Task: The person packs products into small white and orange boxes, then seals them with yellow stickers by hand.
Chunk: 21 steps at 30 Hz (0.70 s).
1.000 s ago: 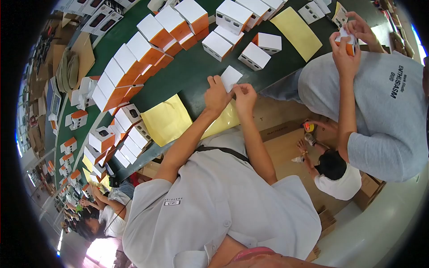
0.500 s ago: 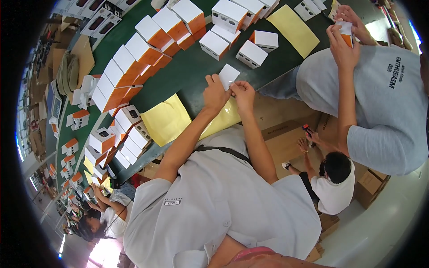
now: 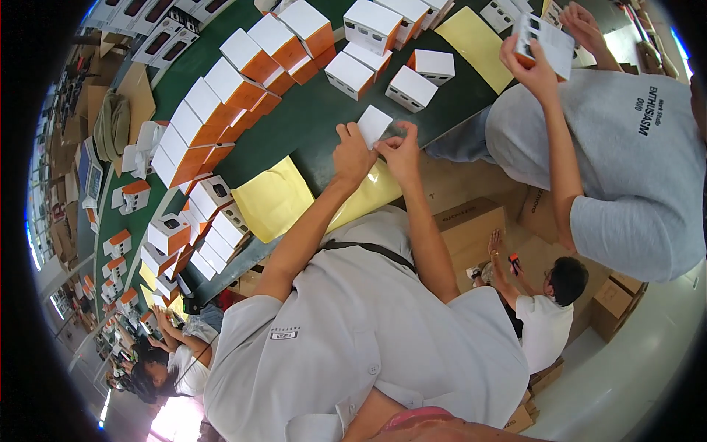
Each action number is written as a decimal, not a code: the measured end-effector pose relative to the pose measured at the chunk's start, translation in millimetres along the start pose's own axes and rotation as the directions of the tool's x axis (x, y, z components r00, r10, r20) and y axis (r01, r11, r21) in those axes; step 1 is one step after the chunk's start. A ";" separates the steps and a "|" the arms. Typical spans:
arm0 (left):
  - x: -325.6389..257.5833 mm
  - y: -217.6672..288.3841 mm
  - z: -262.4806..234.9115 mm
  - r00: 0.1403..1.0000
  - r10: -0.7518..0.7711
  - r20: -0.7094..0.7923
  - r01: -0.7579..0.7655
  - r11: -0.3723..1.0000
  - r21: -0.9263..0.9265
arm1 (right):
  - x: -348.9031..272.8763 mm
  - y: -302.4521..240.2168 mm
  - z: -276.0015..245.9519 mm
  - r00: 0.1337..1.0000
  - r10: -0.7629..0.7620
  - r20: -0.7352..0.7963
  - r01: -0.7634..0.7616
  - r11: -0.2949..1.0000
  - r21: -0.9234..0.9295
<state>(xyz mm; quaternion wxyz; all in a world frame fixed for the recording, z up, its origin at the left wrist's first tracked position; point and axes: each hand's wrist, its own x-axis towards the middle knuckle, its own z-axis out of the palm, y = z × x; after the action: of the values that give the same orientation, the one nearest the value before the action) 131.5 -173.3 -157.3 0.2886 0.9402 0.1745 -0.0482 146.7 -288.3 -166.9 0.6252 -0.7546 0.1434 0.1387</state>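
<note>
My left hand [image 3: 353, 156] is closed on a small box [image 3: 375, 124] with a plain white top, over the near edge of the green table. Its fingers wrap the box's left side. At the box's near right corner, my right hand [image 3: 401, 152] has its thumb and fingers bent together. Whatever they pinch, if anything, is too small to make out. Below my wrists a yellow sheet [image 3: 366, 197] lies along the table edge, and another yellow sheet [image 3: 272, 197] lies left of my left forearm.
White and orange boxes [image 3: 213, 110] stand in a curved, stacked row at the left. Several more boxes [image 3: 411, 88] sit beyond my hands. At the right a co-worker's hand [image 3: 536, 74] holds a box. A person [image 3: 549, 317] crouches by cartons [image 3: 471, 228] on the floor.
My right fingers have lifted slightly off the box's corner; my left hand has barely moved. The co-worker has turned their box and brought it leftward. The crouching person has shifted lower.
</note>
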 end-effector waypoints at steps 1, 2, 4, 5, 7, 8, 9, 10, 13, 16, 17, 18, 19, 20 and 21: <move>-0.5 0.1 -0.4 1.000 0.012 -0.004 -0.012 1.000 -0.001 | 4.2 0.8 -2.4 0.997 -0.032 0.072 0.031 0.999 0.014; -0.8 0.1 -0.3 1.000 0.011 -0.005 -0.011 1.000 -0.001 | 8.6 1.5 -4.9 0.987 -0.065 0.144 0.061 0.998 0.029; -0.9 0.0 0.5 1.000 0.013 -0.012 -0.013 1.000 0.002 | 16.6 1.3 -10.2 0.975 -0.088 0.204 0.081 0.996 0.041; -1.2 -0.3 0.7 1.000 0.011 -0.013 -0.011 1.000 0.002 | 20.0 1.4 -12.4 0.959 -0.112 0.261 0.101 0.993 0.055; -0.9 0.2 0.1 1.000 0.020 -0.012 -0.020 1.000 -0.004 | 25.6 -1.9 -16.8 0.955 -0.111 0.275 0.119 0.993 -0.015; -0.7 0.4 0.6 1.000 0.018 -0.012 -0.019 1.000 -0.004 | 28.1 -3.3 -17.9 0.952 -0.109 0.287 0.138 0.987 -0.084; -0.9 1.1 1.2 1.000 0.014 -0.022 -0.014 1.000 -0.005 | 30.7 -3.0 -18.6 0.951 -0.108 0.289 0.138 0.987 -0.084; -0.9 1.5 1.7 0.999 0.009 -0.031 -0.009 1.000 -0.006 | 33.2 -2.6 -18.8 0.953 -0.083 0.291 0.125 0.984 -0.127; -0.2 0.1 2.7 0.999 0.019 -0.044 -0.019 1.000 -0.003 | 39.0 0.0 -18.0 0.951 -0.026 0.307 0.079 0.983 -0.164; -0.1 -0.2 2.9 0.999 0.022 -0.033 -0.021 1.000 0.009 | 44.1 3.3 -18.4 0.938 0.019 0.347 0.032 0.990 -0.141; 0.2 -0.2 2.6 0.999 0.021 -0.032 -0.021 1.000 0.010 | 46.1 4.3 -19.0 0.927 0.030 0.373 0.018 0.992 -0.124; 0.1 -0.2 2.0 0.999 0.031 -0.037 -0.030 0.999 0.015 | 48.3 3.5 -19.6 0.927 0.032 0.374 0.016 0.992 -0.124; 0.1 0.0 1.4 0.998 0.041 -0.041 -0.040 0.999 0.021 | 50.8 2.5 -20.2 0.915 0.039 0.401 0.021 0.989 -0.145; 0.1 0.4 0.7 0.998 0.040 -0.041 -0.040 0.999 0.022 | 52.0 1.9 -20.6 0.903 0.047 0.428 0.027 0.986 -0.165; -0.1 -0.7 0.6 0.999 0.040 -0.037 -0.040 0.999 0.017 | 50.7 -3.7 -19.7 0.901 0.048 0.431 0.026 0.986 -0.165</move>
<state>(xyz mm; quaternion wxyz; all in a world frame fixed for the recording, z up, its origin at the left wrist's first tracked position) 131.1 -173.1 -158.1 0.2786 0.9465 0.1607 -0.0262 195.4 -309.2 -179.7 0.5753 -0.7536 -0.0070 0.3179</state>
